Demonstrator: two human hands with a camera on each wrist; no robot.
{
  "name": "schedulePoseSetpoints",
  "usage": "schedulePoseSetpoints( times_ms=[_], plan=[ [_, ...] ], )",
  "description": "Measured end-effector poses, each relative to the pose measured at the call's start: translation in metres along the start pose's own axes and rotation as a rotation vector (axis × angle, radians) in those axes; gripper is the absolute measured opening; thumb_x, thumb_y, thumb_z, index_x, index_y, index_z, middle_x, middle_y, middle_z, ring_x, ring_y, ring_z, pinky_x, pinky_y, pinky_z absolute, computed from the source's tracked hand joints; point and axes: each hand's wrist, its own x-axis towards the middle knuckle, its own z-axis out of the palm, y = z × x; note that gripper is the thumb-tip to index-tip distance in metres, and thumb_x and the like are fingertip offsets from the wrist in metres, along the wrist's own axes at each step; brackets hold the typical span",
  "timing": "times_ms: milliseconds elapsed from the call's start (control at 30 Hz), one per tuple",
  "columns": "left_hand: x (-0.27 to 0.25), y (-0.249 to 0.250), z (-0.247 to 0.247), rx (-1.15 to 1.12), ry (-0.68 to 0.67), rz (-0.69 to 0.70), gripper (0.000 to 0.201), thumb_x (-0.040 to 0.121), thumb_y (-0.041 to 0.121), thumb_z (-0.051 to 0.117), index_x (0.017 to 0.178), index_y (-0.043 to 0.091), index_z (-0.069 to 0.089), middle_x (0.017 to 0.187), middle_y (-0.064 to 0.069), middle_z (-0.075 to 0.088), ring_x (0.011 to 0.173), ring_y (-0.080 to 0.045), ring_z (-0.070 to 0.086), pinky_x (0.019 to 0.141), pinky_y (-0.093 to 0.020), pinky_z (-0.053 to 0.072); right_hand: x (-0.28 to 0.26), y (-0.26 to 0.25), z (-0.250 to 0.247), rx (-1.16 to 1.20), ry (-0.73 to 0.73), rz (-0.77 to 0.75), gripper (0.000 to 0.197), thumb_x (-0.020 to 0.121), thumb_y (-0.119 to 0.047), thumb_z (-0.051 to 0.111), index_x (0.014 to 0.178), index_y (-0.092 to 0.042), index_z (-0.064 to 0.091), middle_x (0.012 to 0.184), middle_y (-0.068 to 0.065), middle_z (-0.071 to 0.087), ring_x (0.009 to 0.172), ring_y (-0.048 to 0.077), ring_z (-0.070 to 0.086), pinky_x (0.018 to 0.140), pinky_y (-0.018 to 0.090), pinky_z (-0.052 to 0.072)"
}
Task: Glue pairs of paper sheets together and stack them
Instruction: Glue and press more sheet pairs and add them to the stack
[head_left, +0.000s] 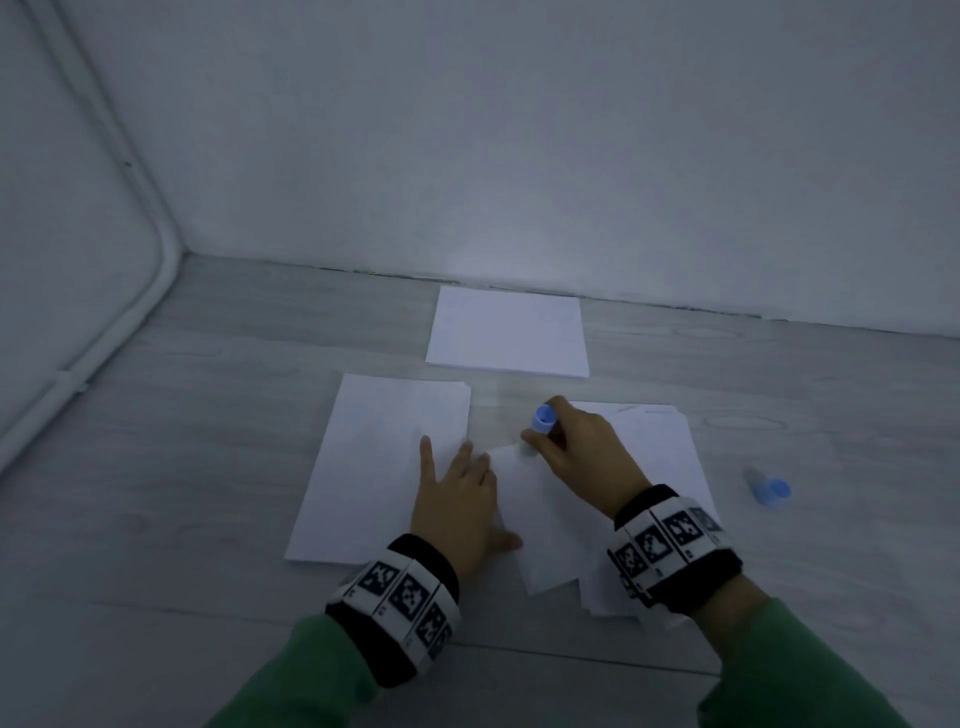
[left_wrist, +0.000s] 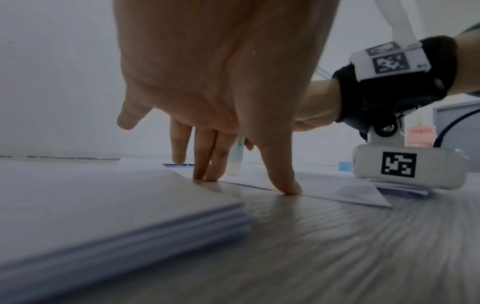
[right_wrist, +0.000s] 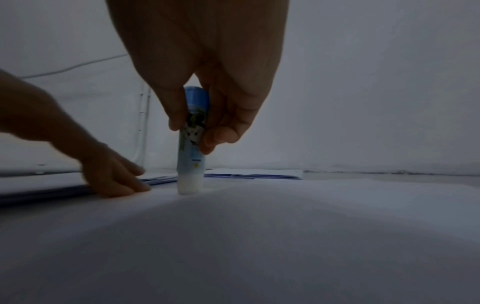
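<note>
gluing step: right hand (head_left: 582, 447) gripped the glue stick (right_wrist: 191, 144) tip-down on the top sheet (head_left: 535, 519), left hand (head_left: 457, 493) flat, fingers straight. next probably needed even strokes.

Left hand (left_wrist: 223, 82) fingertips on paper stack (left_wrist: 103, 201)

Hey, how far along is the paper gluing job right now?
Done, it seems: the glue stick's cap is off, and a neat stack lies by the wall, possibly finished pairs. In hand: the right hand presses the glue stick tip-down on a loose sheet, while the left hand presses flat beside it. Left: the paper pile on the left and loose sheets under the right hand.
</note>
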Motion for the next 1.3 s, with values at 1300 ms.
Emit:
schedulePoseSetpoints(
  times_ms=[1300],
  plan=[
    [-0.003,-0.013,-0.003,0.037,0.037,0.082,0.078,0.083,0.068,0.043,0.143,0.018,0.035,0.153,0.006,0.024,0.143,-0.028,0.007,0.104,-0.059,-0.023,-0.033,-0.017,0.005,0.062,-0.099,-0.139,0.021,0.092,-0.021,0.058,0.09,-0.001,0.054,0.073,0.006,0.052,0.066,0.018,0.048,0.062,0.024,0.035]
  ],
)
